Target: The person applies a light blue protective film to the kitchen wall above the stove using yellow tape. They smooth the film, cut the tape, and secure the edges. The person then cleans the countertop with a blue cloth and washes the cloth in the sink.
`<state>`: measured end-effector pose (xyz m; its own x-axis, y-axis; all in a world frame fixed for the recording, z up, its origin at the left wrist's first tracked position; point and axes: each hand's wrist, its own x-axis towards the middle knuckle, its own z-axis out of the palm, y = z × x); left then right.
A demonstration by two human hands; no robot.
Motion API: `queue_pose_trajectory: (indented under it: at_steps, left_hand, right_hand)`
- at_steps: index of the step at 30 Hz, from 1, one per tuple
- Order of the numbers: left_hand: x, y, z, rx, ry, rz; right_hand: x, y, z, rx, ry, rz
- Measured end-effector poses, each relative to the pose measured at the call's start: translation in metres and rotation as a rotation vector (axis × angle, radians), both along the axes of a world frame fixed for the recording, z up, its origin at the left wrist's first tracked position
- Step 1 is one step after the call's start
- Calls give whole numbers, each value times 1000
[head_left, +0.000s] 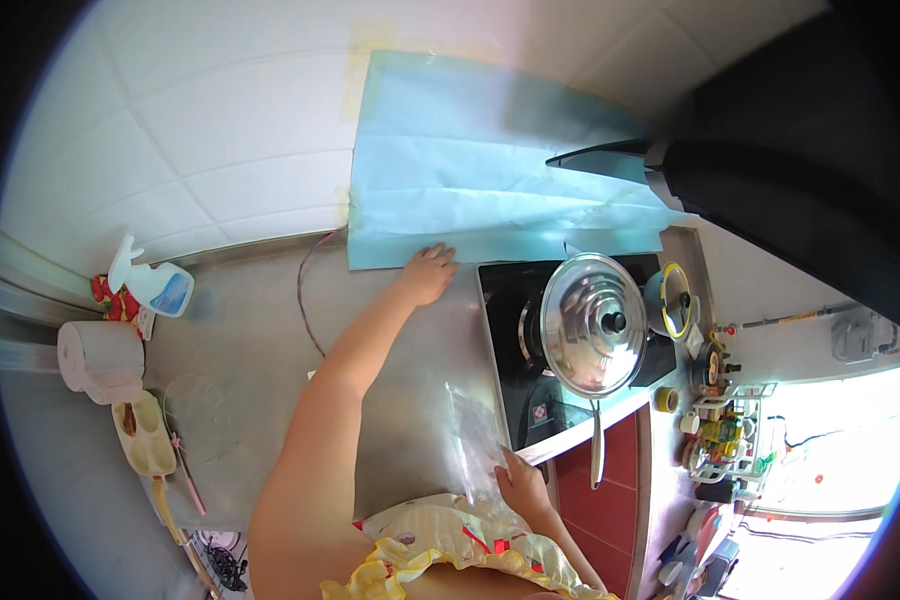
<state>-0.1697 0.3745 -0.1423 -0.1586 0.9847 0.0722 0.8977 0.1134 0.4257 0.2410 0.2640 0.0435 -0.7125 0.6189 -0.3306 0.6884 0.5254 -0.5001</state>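
Note:
A light blue sheet (450, 165) covers the wall behind the counter and stove, with creases across it and yellowish tape along its edges. My left hand (430, 276) reaches far forward and rests at the sheet's lower edge, left of the stove, fingers stretched out and holding nothing. Near the stove's front left corner, my right hand (522, 483) is closed on a crumpled piece of clear plastic (473, 430), which lies partly over the steel counter. Glare makes the plastic's outline hard to follow.
On the black stove (515, 300) stands a pan with a shiny lid (592, 325), its handle jutting toward me. A yellow-rimmed pot (673, 300) sits behind it. Left are a spray bottle (165, 287), a paper roll (100, 358) and a molded pan (145, 435). A dark range hood (790, 180) overhangs the right.

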Motion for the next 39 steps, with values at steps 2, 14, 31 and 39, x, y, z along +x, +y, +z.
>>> queue_pose_trajectory:
  at_steps: [2, 14, 31, 39]
  left_hand:
    - [9, 20, 3, -7, 28, -5]
    - [39, 98, 3, 4, -58, 71]
    - [85, 227, -5, -53, -45, -266]
    - [106, 277, -22, -28, -121, -232]
  right_hand:
    - [1, 0, 0, 5, -26, -22]
    - [-7, 10, -2, -53, -104, -26]
    - [9, 12, -19, -94, -148, -103]
    - [30, 12, -25, -122, -183, -197]
